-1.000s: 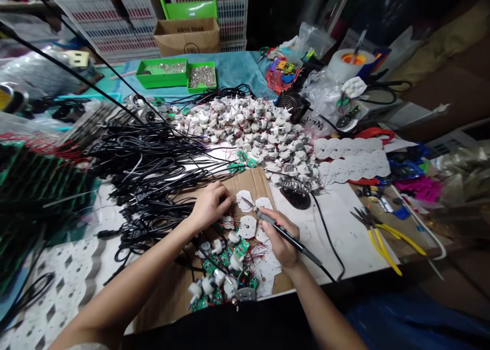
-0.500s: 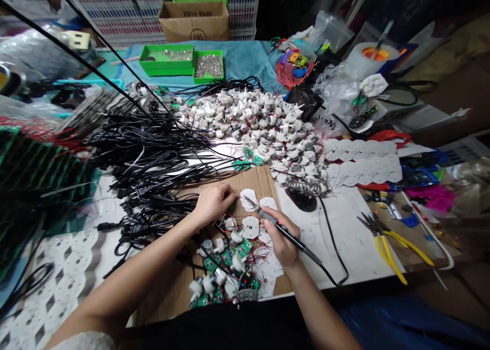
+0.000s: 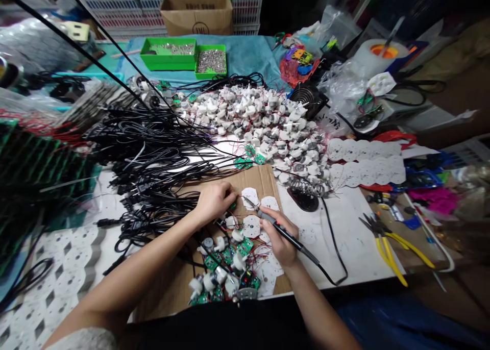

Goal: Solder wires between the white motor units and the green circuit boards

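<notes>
The head camera looks forward and down on left hand (image 3: 214, 202), right hand (image 3: 282, 242) and worktop (image 3: 354, 222) — fairly near, though the view's margins seem blurred.

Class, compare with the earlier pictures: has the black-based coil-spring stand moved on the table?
No. Judged against the cardboard sheet, the coil-spring stand sits just beyond its right edge as before; only the camera view shifted.

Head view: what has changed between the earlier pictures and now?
The framing shifted: the larger green tray sits higher and farther right in the picture. The tip of the soldering iron seems slightly nearer the left edge of the white board. Unchanged: the right hand grips the iron, and the left hand stays curled just left of that board. No visible pick-up or release.
</notes>
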Demonstrator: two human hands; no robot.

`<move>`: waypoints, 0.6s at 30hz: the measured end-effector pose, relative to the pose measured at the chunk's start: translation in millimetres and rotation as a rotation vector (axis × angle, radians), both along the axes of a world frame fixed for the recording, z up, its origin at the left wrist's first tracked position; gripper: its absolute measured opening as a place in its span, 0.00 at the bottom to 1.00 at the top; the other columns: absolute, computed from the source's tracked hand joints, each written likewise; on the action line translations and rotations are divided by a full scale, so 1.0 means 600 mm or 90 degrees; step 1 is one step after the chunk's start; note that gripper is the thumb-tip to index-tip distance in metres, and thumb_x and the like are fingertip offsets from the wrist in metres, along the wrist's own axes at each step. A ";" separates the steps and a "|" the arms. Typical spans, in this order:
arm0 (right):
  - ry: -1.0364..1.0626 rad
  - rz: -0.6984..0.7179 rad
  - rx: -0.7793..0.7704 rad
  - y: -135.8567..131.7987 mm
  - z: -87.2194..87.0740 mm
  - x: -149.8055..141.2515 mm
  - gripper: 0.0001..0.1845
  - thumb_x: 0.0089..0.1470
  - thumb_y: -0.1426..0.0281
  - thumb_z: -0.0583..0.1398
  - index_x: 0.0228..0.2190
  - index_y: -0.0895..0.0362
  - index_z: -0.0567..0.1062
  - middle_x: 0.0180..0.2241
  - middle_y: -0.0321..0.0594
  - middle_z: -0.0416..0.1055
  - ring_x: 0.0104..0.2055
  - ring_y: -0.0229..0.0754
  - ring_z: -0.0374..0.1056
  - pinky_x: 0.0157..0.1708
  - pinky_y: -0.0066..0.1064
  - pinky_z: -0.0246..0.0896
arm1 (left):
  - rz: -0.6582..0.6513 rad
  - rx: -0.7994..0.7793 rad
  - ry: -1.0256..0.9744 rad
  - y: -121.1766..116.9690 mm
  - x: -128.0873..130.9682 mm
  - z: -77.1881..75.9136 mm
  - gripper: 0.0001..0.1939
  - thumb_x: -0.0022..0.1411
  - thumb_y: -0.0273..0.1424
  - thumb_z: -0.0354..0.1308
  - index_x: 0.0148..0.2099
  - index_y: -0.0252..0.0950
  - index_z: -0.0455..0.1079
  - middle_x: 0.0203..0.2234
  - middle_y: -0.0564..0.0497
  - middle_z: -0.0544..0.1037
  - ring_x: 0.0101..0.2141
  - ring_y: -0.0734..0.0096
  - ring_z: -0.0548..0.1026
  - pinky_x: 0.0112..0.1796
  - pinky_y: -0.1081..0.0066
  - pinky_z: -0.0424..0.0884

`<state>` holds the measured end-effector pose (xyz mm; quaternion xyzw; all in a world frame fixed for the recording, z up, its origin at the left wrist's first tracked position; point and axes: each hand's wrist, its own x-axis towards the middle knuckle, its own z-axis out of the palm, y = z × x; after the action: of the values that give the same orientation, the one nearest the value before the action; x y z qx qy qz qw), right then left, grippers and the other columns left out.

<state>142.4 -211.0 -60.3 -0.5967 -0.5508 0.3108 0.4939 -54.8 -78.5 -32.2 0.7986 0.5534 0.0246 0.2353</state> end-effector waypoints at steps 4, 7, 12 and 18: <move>-0.022 0.000 0.006 0.002 0.009 -0.003 0.15 0.64 0.66 0.58 0.50 0.51 0.79 0.42 0.42 0.81 0.37 0.46 0.80 0.36 0.37 0.79 | 0.004 -0.004 0.003 0.000 0.002 0.001 0.12 0.67 0.39 0.55 0.37 0.38 0.75 0.33 0.47 0.82 0.36 0.61 0.79 0.33 0.70 0.63; -0.036 0.005 0.017 0.003 0.016 -0.004 0.15 0.64 0.67 0.58 0.50 0.51 0.79 0.41 0.42 0.81 0.37 0.46 0.79 0.40 0.38 0.78 | 0.010 -0.012 0.003 0.000 0.003 0.002 0.12 0.67 0.39 0.55 0.37 0.38 0.75 0.33 0.46 0.82 0.36 0.61 0.79 0.33 0.69 0.63; -0.061 0.016 0.057 0.008 0.021 -0.006 0.13 0.63 0.69 0.59 0.47 0.53 0.79 0.41 0.43 0.81 0.41 0.46 0.78 0.43 0.39 0.76 | 0.011 -0.016 0.010 -0.001 0.003 0.002 0.12 0.67 0.38 0.54 0.37 0.38 0.75 0.32 0.47 0.82 0.35 0.61 0.79 0.33 0.70 0.63; -0.035 0.015 0.040 0.003 0.012 -0.001 0.15 0.64 0.67 0.58 0.49 0.52 0.79 0.42 0.43 0.81 0.41 0.47 0.79 0.43 0.40 0.78 | 0.010 0.001 0.006 0.000 0.002 -0.002 0.11 0.67 0.38 0.55 0.37 0.38 0.75 0.33 0.47 0.82 0.36 0.62 0.79 0.34 0.70 0.64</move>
<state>141.7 -208.9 -53.0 -0.5828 -0.5803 0.2827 0.4936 -53.3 -78.7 -33.3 0.7945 0.5607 0.0231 0.2320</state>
